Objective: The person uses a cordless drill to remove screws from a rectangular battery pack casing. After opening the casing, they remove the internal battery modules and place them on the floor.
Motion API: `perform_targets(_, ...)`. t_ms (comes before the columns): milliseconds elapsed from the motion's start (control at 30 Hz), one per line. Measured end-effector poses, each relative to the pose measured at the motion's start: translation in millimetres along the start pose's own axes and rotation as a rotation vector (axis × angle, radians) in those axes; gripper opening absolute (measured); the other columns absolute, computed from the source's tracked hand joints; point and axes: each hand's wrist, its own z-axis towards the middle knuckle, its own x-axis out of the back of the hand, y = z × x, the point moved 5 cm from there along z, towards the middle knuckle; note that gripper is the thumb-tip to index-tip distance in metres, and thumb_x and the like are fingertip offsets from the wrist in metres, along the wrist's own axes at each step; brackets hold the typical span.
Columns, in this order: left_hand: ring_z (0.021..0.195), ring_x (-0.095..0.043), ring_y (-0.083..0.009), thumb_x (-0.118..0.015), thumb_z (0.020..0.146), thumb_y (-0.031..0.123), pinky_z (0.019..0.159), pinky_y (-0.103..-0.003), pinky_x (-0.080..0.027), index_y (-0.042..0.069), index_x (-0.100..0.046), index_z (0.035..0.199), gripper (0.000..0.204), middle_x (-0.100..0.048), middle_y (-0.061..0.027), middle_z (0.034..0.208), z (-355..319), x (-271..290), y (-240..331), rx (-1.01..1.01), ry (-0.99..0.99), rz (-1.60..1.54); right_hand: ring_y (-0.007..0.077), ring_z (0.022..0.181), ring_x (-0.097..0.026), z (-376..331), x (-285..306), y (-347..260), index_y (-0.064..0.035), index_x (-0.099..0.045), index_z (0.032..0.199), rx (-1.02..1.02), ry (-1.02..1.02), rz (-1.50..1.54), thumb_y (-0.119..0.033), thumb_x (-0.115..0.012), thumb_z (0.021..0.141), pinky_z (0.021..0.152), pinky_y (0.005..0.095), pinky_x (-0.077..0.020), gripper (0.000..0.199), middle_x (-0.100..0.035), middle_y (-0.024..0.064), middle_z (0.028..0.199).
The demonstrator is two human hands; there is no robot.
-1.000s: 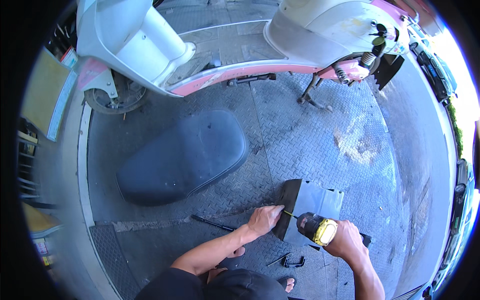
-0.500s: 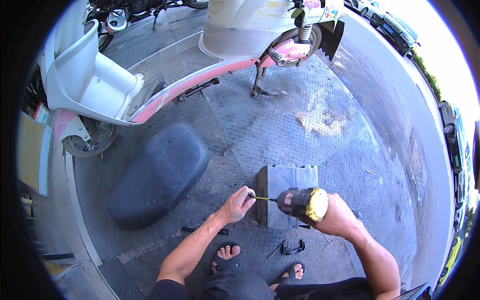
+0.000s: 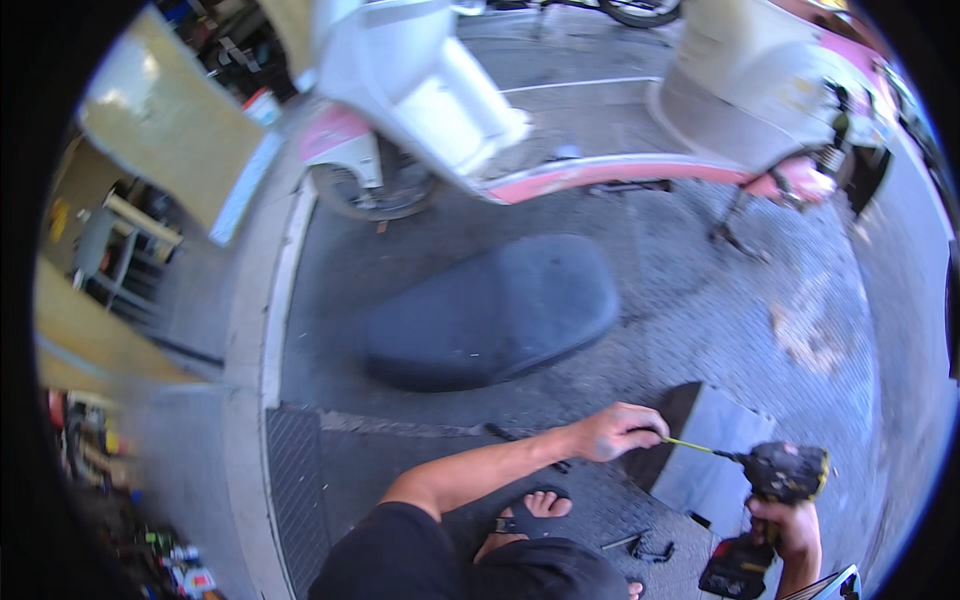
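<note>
On a floor (image 3: 700,310) of dull metal plate, stamped with a raised tread pattern, a grey box (image 3: 700,475) with flat, smooth faces is set at the lower right; its upper face is pale, its left side much darker. Its inside is turned from view, so any contents cannot be told. Over the pale face a slim yellow rod (image 3: 695,445) is stretched from the nose of a drill (image 3: 785,472), whose body is dark, scuffed and blunt, with a blocky battery (image 3: 735,570) at its foot. The drill's handle is gripped by the right hand (image 3: 790,525), the fingers wrapped round it. By the left hand (image 3: 620,432), closed to a pinch, the far end of the rod is held at the fingertips, near the box's dark side; whether the box is touched cannot be told. Further up, a long, rounded seat (image 3: 490,310) is laid on the plate, covered in smooth, dark, leather-like material. Beyond it a scooter (image 3: 600,173) of white and pink plastic is seen, its stand (image 3: 740,235) lowered. Below the box, a small black bracket (image 3: 655,548) is laid.
</note>
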Motion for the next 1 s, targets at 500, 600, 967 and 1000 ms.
perform_targets(500, 0.085, -0.074, -0.0159, -0.069, 0.104, 0.011, 0.081, -0.034, -0.059, 0.008, -0.077, 0.140, 0.037, -0.083, -0.0152, 0.108, 6, 17, -6, 0.088, 0.012, 0.119, 0.0169, 0.051, -0.056, -4, -16, -23, -0.0011, -0.074, 0.107, 0.138, 0.146, -0.186, -0.011, -0.081, 0.081, 0.048, 0.0346, -0.0429, 0.029, -0.061, 0.0032, 0.068)
perform_targets(600, 0.100, -0.081, -0.0187, -0.062, 0.103, 0.009, 0.093, -0.033, -0.062, 0.011, -0.068, 0.153, 0.051, -0.081, -0.0169, 0.131, 23, 20, -31, 0.222, -0.101, 0.171, 0.0133, 0.055, -0.057, -3, -23, -46, -0.0036, -0.073, 0.090, 0.079, 0.280, -0.422, -0.011, -0.084, 0.086, 0.053, 0.0340, -0.0453, 0.014, -0.064, 0.0011, 0.071)
perform_targets(967, 0.067, -0.067, -0.0382, -0.059, 0.096, 0.013, 0.078, -0.048, -0.057, 0.024, -0.062, 0.161, 0.065, -0.071, -0.0276, 0.082, 95, 16, -111, 0.257, -0.207, 0.388, 0.0243, 0.092, -0.079, 70, -56, -121, -0.0057, -0.080, 0.125, 0.195, 0.337, -0.937, -0.017, -0.089, 0.086, 0.089, 0.0399, -0.0604, 0.042, -0.083, 0.0122, 0.102)
perform_targets(1000, 0.071, -0.070, -0.0404, -0.058, 0.095, 0.015, 0.081, -0.049, -0.058, 0.024, -0.063, 0.159, 0.065, -0.072, -0.0277, 0.082, 101, 12, -115, 0.260, -0.250, 0.373, 0.0262, 0.093, -0.080, 71, -51, -121, -0.0052, -0.080, 0.124, 0.159, 0.332, -0.947, -0.016, -0.089, 0.085, 0.089, 0.0406, -0.0608, 0.041, -0.084, 0.0145, 0.103)
